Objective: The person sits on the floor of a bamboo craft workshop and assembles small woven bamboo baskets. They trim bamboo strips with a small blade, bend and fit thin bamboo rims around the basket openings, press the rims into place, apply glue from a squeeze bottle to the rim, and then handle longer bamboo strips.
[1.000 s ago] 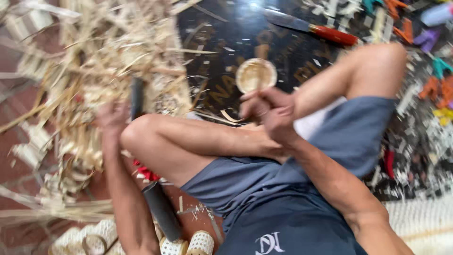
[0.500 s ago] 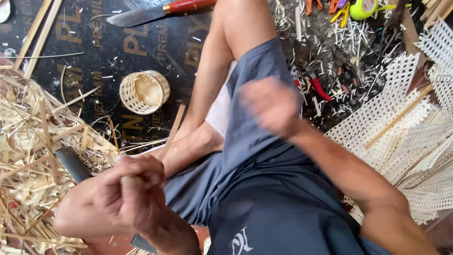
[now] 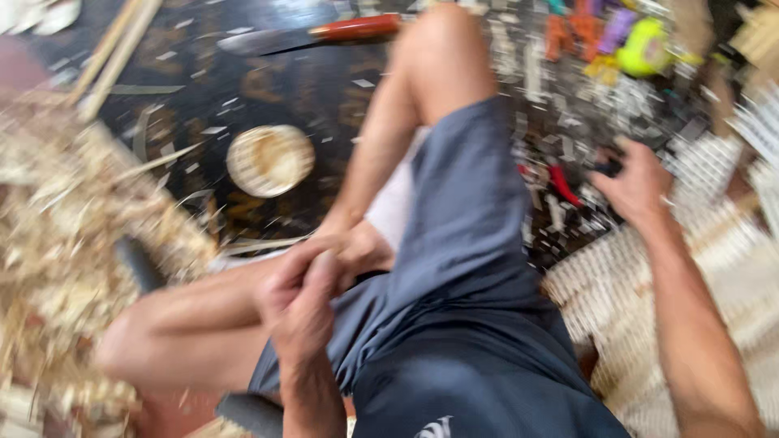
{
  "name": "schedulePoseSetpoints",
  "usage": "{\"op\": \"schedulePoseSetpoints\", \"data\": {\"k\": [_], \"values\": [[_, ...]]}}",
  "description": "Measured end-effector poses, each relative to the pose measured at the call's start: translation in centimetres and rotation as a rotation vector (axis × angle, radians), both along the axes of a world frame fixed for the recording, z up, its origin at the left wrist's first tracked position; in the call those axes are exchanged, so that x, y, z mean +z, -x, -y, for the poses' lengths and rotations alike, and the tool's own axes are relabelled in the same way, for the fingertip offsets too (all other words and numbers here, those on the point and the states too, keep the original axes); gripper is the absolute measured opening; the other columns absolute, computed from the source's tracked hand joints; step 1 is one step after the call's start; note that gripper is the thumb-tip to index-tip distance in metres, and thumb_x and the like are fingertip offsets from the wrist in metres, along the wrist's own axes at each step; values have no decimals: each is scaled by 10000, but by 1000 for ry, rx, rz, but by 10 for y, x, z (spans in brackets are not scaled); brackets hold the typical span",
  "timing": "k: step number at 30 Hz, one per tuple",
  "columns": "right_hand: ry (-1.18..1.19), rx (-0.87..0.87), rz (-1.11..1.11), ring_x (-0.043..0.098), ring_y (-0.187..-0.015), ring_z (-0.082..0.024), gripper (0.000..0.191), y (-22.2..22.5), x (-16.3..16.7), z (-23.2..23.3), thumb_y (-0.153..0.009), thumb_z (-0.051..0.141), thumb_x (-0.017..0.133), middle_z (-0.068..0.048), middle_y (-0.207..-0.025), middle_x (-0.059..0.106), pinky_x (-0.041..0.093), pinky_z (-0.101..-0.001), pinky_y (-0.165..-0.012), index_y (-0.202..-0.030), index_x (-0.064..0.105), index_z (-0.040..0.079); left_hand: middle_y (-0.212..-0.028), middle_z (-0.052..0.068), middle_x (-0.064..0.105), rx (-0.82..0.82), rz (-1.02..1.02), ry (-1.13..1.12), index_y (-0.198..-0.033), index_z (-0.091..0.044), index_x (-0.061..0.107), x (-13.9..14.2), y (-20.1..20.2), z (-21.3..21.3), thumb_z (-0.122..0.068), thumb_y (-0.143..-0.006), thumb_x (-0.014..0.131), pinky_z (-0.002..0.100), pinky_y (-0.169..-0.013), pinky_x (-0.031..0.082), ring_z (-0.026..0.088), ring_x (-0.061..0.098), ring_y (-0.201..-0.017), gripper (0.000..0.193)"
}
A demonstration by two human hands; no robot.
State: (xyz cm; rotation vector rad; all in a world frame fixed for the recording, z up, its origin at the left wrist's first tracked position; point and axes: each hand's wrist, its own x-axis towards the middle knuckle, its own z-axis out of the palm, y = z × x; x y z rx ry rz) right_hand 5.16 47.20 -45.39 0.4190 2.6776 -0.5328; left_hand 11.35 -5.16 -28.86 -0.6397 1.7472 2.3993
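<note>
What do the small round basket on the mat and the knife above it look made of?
Small round basket: likely woven bamboo or rattan strips, pale tan and unvarnished; blur hides the weave. Knife: dull grey metal-looking blade with a glossy reddish handle, perhaps lacquered wood or plastic.

Left hand (image 3: 302, 302) curled (fingers bent, blurred) near the lap; right hand (image 3: 637, 182) reaches outward, open.

Floor workshop: bamboo shavings (image 3: 57, 243), knife (image 3: 308, 36).
</note>
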Motion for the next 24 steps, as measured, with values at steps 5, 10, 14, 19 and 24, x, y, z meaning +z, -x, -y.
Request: {"op": "schedulePoseSetpoints", "data": {"k": [5,10,14,19,24], "values": [[595,-197,-213,624,-986,-206,292,27,9,63,-935,-24,632,-138,-1143,641,519,-323,-824,-1211,542,-56,-897,3,652,-109,-128,-42,-1250,37,660,-12,21,0,-76,-1077,571,207,-667,476,53,572,-763,225],[644,333,-185,665,-1073,-188,303,12,122,175,-890,-69,550,-127,-1235,695,538,-316,-967,-1188,590,-38,-895,10,670,-124,-22,-151,-1258,32,671,1,34,-11,-92,-1091,571,201,-663,471,50,565,-760,231],[731,626,-213,676,-1104,-266,496,18,191,254,-818,-93,553,-188,-1328,624,525,-345,-947,-1313,541,-60,-918,1,688,-148,-206,94,-1247,29,682,9,35,-17,-83,-1098,587,206,-707,481,49,566,-795,209],[705,721,-251,684,-915,-287,370,19,212,291,-801,-119,578,-218,-1230,633,538,-341,-801,-1165,546,-60,-960,-4,692,-110,-243,77,-1221,16,673,15,35,-15,-72,-1078,588,232,-804,594,53,656,-877,189],[694,693,-250,615,-725,-225,221,9,198,283,-848,-108,571,-148,-998,623,493,-303,-671,-1061,552,-52,-880,28,691,-153,-319,262,-1133,5,705,25,36,-7,-64,-1050,651,237,-717,555,78,663,-797,121]]}}
